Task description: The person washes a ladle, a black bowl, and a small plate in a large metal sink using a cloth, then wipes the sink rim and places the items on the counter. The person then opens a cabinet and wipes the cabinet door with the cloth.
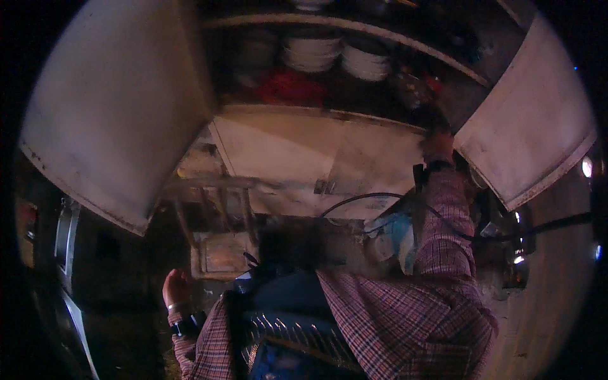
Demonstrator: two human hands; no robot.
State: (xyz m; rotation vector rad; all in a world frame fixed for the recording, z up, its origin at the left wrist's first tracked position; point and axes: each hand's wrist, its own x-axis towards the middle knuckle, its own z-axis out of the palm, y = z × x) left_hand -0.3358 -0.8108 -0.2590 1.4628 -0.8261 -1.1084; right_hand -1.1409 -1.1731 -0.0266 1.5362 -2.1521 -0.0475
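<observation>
My right hand is stretched forward to the lower edge of an open cupboard, beside its right door; its fingers are dark and blurred, so what it touches cannot be told. My left hand hangs low at the left, near a wooden chair, with its fingers curled and nothing plainly seen in it. Inside the cupboard stand stacked white bowls and a second stack. A red item lies in front of them.
The cupboard's left door swings out widely at the left. A shelf edge runs above the bowls. Closed pale panels lie below. A black cable crosses by my right forearm, and a blue and white item is beneath.
</observation>
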